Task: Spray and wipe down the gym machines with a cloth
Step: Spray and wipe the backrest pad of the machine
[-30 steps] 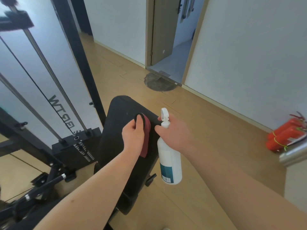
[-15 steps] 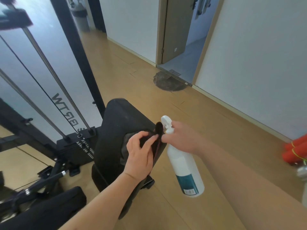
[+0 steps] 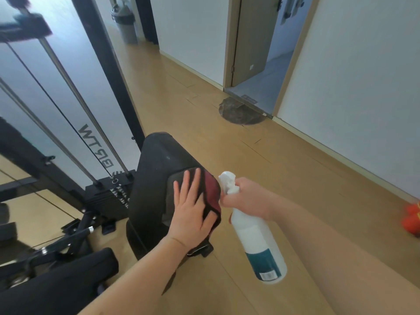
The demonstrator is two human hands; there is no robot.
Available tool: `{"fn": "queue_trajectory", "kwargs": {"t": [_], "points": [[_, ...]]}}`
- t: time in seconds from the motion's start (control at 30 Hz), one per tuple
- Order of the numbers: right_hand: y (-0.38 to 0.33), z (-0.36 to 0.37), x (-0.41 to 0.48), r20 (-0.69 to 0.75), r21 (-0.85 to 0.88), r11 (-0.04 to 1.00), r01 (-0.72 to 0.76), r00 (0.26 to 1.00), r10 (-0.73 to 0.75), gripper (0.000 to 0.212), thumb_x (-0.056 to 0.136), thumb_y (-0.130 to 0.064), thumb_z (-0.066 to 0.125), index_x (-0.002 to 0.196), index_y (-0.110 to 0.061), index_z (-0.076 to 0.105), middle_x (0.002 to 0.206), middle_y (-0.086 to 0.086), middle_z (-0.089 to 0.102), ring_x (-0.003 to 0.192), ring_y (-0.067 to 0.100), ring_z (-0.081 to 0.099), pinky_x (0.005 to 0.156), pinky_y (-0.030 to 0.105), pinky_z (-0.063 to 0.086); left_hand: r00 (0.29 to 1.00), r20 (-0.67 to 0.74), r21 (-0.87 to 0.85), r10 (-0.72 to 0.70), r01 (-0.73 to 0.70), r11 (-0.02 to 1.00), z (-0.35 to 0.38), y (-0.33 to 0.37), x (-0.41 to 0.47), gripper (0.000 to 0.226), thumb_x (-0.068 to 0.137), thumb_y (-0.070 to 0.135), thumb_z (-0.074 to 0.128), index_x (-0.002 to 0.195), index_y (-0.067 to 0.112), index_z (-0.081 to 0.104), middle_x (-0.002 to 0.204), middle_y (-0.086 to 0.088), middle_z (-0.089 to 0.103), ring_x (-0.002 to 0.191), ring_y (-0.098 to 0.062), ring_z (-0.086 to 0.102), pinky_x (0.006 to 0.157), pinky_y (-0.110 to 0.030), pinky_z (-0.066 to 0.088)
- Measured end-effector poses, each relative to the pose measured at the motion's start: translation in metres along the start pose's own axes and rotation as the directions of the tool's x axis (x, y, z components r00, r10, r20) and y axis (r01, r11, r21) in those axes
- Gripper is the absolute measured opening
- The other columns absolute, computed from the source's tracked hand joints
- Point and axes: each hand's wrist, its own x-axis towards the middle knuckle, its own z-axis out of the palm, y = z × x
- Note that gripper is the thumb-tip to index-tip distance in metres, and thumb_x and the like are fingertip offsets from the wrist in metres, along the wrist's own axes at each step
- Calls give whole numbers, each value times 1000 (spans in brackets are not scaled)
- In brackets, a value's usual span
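Pressing flat with straight fingers, the left hand (image 3: 192,209) pins the cloth (image 3: 210,189) over the right edge of the pad (image 3: 156,169). At its 3 o'clock, the right hand (image 3: 247,196) grips the spray bottle (image 3: 261,242). Bare floor (image 3: 295,167) opens toward 1 o'clock.

One view, taken from a wide-angle camera on the person's head, facing forward and tilted down. Both forearms enter from the bottom edge. The left hand (image 3: 193,212), the right hand (image 3: 247,196) and its spray bottle (image 3: 261,244) sit close to the lens, just below centre. The black seat pad (image 3: 156,164) fills the near middle ground. The machine's black post (image 3: 109,64) crosses the upper left. The floor (image 3: 295,178) runs away to a doorway (image 3: 261,92) at the top.
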Motion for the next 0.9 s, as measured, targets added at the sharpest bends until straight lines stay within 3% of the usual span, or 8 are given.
{"fn": "queue_trajectory", "kwargs": {"t": [0.07,0.1,0.17,0.3,0.4,0.5,0.73,0.9], "points": [[1,-4,0,-75,62,997,47,996,-43,16,83,-15,67,92,-7,57,86,12,58,77,27,55,71,45,48,996,-5,76,88,-87,993,-11,7,24,50,96,42,46,138,20,59,162,-2,39,156,-30,19,123,-66,2],[2,-7,-1,-114,96,994,59,992,-48,14,84,-13,66,91,-8,54,86,12,55,78,26,53,72,43,45,995,-14,104,101,-99,990,-16,8,35,43,95,43,48,128,23,68,147,2,57,149,-27,36,124,-65,5],[2,-10,-2,-138,115,992,54,990,-38,21,85,-11,66,86,-4,46,85,10,51,78,25,49,72,40,41,988,-18,158,155,-150,976,-24,3,48,33,94,40,52,109,24,76,120,7,71,128,-21,57,123,-63,15],[-6,-12,-4,-71,30,997,76,995,-74,18,81,-17,67,84,-14,50,79,6,50,72,23,49,68,37,41,960,16,163,281,-280,946,-30,-17,52,33,94,38,51,106,21,77,119,5,71,122,-19,61,120,-58,27],[-9,-15,-4,-44,103,992,73,997,-69,13,80,-16,67,85,-15,54,79,8,53,72,26,54,69,40,46,959,29,142,281,-282,949,-31,-23,54,36,95,38,48,109,18,75,123,2,70,124,-22,60,121,-56,26],[-14,-15,-5,-30,169,984,53,998,-49,13,84,-10,66,87,-13,54,84,11,57,75,30,59,74,44,50,973,44,124,225,-229,966,-37,-33,57,40,98,38,41,116,20,71,126,2,68,127,-23,57,122,-56,22],[-36,-8,3,-43,87,995,48,998,-44,20,90,-18,67,102,-32,60,101,11,65,83,26,67,86,50,60,998,37,55,58,-60,997,-51,-69,76,45,103,38,31,121,21,69,130,3,64,134,-23,50,126,-54,13],[-49,-6,19,-64,27,999,25,998,-24,22,89,-22,68,103,-38,61,104,12,67,82,24,68,83,47,61,1000,22,19,-13,13,1000,-55,-105,96,43,103,40,31,121,24,66,133,4,60,140,-23,43,126,-55,12]]}}
